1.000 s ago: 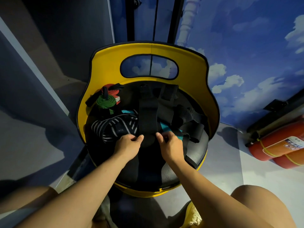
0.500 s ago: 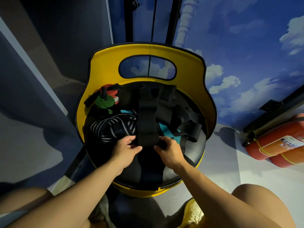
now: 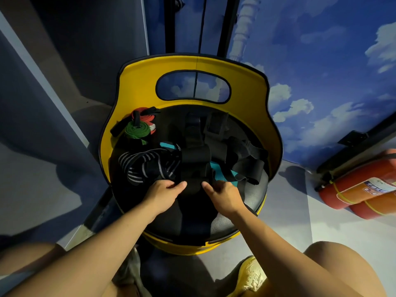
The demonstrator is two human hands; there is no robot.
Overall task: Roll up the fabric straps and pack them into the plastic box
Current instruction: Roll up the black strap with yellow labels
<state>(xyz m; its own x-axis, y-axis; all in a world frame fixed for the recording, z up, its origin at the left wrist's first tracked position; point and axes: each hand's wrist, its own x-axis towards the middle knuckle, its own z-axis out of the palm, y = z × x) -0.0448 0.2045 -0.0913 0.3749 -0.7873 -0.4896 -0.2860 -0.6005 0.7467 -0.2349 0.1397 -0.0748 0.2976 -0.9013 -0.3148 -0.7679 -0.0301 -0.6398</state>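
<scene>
A wide black strap (image 3: pixel 194 161) runs down the middle of the black seat of a yellow chair (image 3: pixel 137 82). My left hand (image 3: pixel 164 192) pinches its near end at the left edge. My right hand (image 3: pixel 222 195) pinches the same end at the right edge. To the left lies a black-and-white striped strap (image 3: pixel 147 166). A teal strap (image 3: pixel 220 175) shows under the black one. More black straps (image 3: pixel 246 159) are heaped on the right. Rolled green (image 3: pixel 137 130) and red (image 3: pixel 144 117) straps sit at the seat's back left. No plastic box is in view.
The chair's yellow backrest curves round the seat's far side. Two red fire extinguishers (image 3: pixel 360 187) lie on the floor at the right. A blue cloud-painted wall (image 3: pixel 321 61) stands behind. My knees (image 3: pixel 334 266) and a yellow shoe (image 3: pixel 250 277) are at the bottom.
Both hands have slid back toward me along the black strap, from its folded part to its near end. The other straps have not moved.
</scene>
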